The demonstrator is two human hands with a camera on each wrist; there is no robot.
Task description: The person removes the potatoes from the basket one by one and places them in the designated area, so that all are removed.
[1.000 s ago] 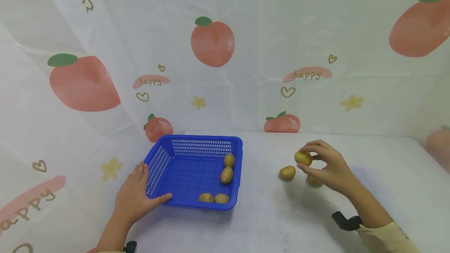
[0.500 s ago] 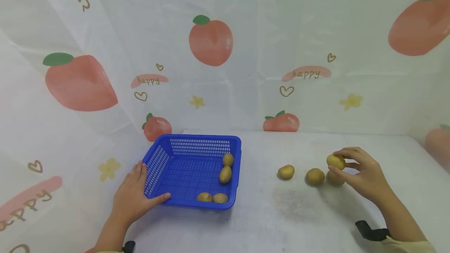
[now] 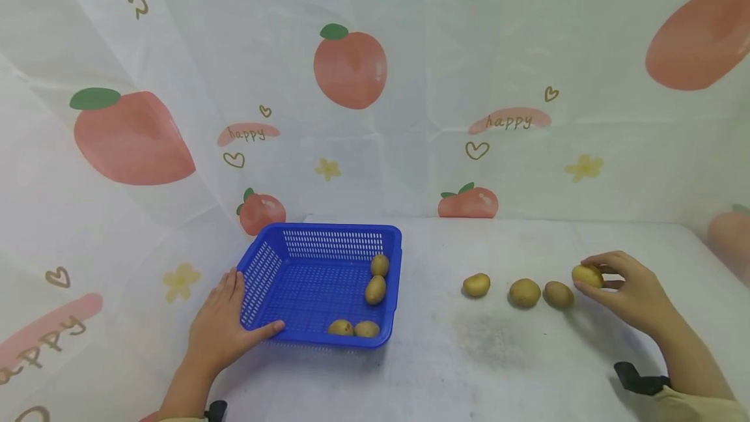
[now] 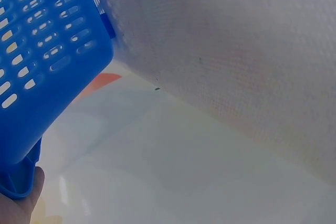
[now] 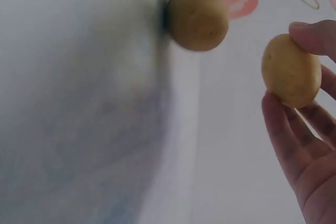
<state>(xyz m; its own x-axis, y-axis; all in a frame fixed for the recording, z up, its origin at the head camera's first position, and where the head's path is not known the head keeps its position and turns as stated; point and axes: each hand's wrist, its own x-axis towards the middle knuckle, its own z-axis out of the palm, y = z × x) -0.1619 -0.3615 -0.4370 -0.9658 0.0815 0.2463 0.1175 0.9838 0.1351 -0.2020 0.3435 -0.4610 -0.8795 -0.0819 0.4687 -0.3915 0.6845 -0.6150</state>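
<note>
A blue plastic basket (image 3: 334, 226) with slotted walls stands on the table at left centre. My left hand (image 3: 213, 327) rests at its near left corner, fingers lying straight along the left wall and thumb on the front rim. Several potatoes lie inside, two along the right wall, such as this potato (image 3: 375, 290), and others by the front wall. My right hand (image 3: 635, 292) pinches a yellowish potato (image 5: 290, 72) between thumb and fingertips, held up at the right of the table. Just left of it lies a browner potato (image 3: 558, 295).
Farther left in the same loose row are a round potato (image 3: 524, 293) and a smaller potato (image 3: 476, 285), between the basket and my right hand. A white printed cloth (image 3: 410, 83) hangs behind the table and along the left side. A grey smudge (image 3: 489, 337) marks the tabletop.
The right hand has carried its potato rightward and slightly down, past the potatoes on the table, uncovering two of them. The left hand and the basket have stayed in place.
</note>
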